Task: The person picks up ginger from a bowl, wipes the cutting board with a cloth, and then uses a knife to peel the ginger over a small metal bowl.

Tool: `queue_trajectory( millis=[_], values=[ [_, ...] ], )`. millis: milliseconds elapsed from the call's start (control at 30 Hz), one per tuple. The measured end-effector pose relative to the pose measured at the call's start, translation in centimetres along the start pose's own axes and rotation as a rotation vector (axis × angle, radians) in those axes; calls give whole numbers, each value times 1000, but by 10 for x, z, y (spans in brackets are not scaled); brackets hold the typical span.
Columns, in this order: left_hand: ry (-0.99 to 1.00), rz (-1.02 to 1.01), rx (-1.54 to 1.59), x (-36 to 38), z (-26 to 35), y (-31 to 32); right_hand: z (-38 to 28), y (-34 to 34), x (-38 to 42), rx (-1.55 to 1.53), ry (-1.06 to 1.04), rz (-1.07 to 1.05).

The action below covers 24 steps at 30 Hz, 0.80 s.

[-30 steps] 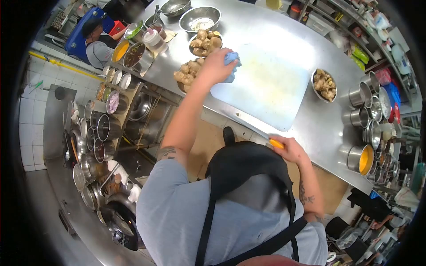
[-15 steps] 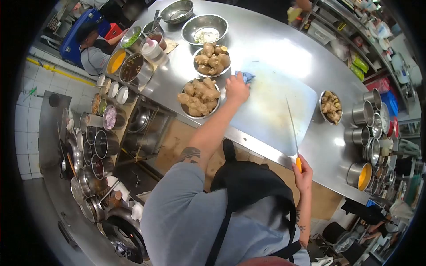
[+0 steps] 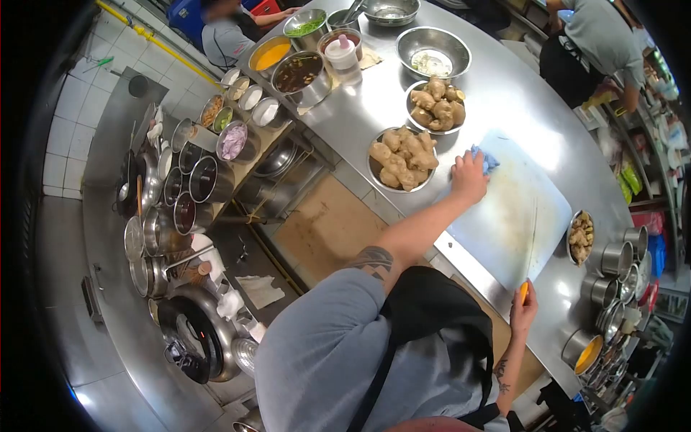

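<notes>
My left hand [image 3: 469, 178] is pressed on a crumpled blue cloth [image 3: 489, 161] at the upper left edge of the pale cutting board [image 3: 515, 209]. In my right hand [image 3: 523, 311] is the orange handle of a long knife [image 3: 533, 241], whose thin blade lies over the board's lower right part. Left of the cloth stand a bowl of large ginger pieces [image 3: 403, 158] and, farther back, a second bowl of ginger [image 3: 437, 106]. A smaller bowl of ginger bits [image 3: 580, 237] is to the right of the board.
Behind the ginger is a metal bowl [image 3: 434, 54]. Sauce pots [image 3: 299, 78] and a squeeze bottle [image 3: 341, 54] stand at the back left. Steel pots [image 3: 616, 258] line the right side. One person [image 3: 227, 39] is at upper left, another [image 3: 594, 47] at upper right.
The view has swung left, so the table and bowls appear farther right. Another person has come into view at upper right. Both hands keep their holds on cloth and knife.
</notes>
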<state>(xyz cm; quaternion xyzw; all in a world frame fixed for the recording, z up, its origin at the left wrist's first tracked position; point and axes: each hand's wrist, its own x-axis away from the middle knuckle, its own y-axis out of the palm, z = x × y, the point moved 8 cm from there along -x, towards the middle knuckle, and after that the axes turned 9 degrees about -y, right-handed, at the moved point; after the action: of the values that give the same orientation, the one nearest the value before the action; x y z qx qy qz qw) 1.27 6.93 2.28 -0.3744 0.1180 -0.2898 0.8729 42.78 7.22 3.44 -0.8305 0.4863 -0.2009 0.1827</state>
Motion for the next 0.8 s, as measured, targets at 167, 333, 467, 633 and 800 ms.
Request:
queue_trajectory(
  millis=[167,333,467,633,800],
  values=[
    [53,-159,43,-16,-5,9,13,-21,-22,24,5,92],
    [94,-170,183,-19,-9,-10,-23,-13,-34,483,-97,119],
    [156,3,351,-32,11,-41,-31,53,-20,405,-236,-159],
    [382,83,355,-40,71,-102,-113,93,7,469,-443,-737],
    [354,49,116,-13,64,-90,-52,-8,-17,204,-284,-348]
  ],
)
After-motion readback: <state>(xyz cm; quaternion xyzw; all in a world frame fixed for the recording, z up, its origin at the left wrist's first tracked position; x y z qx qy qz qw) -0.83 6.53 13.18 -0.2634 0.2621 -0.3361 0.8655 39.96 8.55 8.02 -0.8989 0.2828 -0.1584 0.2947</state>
